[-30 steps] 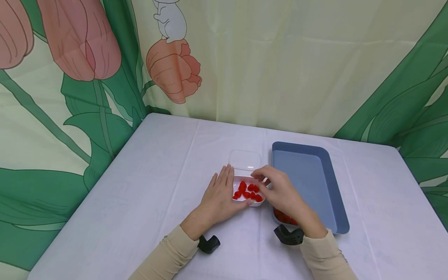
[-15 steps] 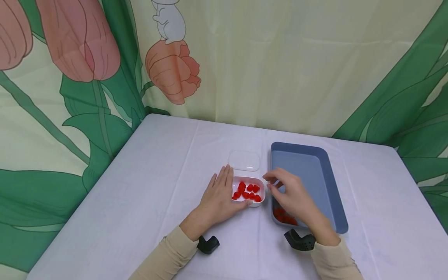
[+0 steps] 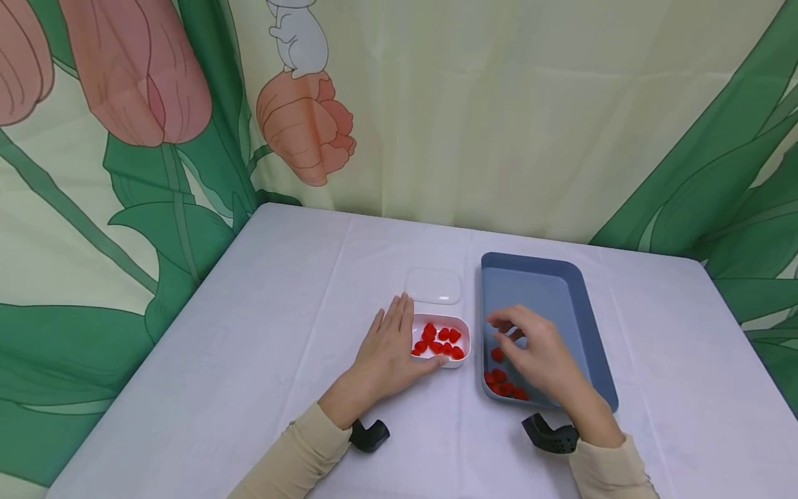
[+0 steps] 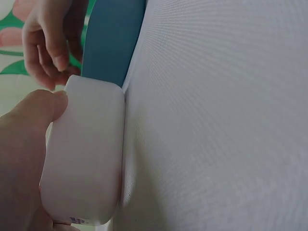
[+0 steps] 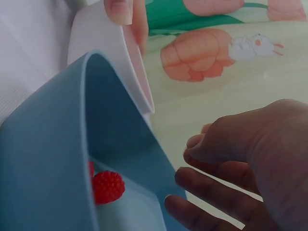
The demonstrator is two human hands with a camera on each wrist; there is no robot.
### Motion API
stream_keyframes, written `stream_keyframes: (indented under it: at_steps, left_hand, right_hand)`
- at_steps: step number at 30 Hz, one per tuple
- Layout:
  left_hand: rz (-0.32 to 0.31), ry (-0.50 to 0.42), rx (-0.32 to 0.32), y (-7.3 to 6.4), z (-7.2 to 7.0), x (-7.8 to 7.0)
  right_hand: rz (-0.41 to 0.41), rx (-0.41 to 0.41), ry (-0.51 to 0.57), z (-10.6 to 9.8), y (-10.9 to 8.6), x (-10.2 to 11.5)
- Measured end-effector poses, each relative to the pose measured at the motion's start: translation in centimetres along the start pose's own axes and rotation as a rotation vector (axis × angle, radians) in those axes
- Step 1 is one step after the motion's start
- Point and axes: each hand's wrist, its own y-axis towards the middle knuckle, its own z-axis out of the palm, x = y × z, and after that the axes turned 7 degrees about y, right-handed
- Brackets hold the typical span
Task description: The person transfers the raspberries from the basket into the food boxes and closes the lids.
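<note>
Your right hand hangs over the blue tray, fingers apart, holding nothing; your left hand touches the white box, fingers straight. Red berries lie in both, probably light and soft: pinch sides gently.

You have one white box holding about nine red berries, one blue tray to the right holding at least five more, one clear lid and two black wrist pieces.
</note>
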Motion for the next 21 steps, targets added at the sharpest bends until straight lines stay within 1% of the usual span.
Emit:
stream_keyframes:
  at_steps: [12, 21]
  left_hand:
    - [0.008, 0.006, -0.007, 0.0, 0.0, 0.0]
    - [0.002, 0.013, -0.009, 0.0, 0.0, 0.0]
  right_hand:
    - [0.032, -0.008, -0.010, 0.0, -0.9, -0.8]
    - [0.090, 0.025, -0.023, 0.1, -1.5, -1.3]
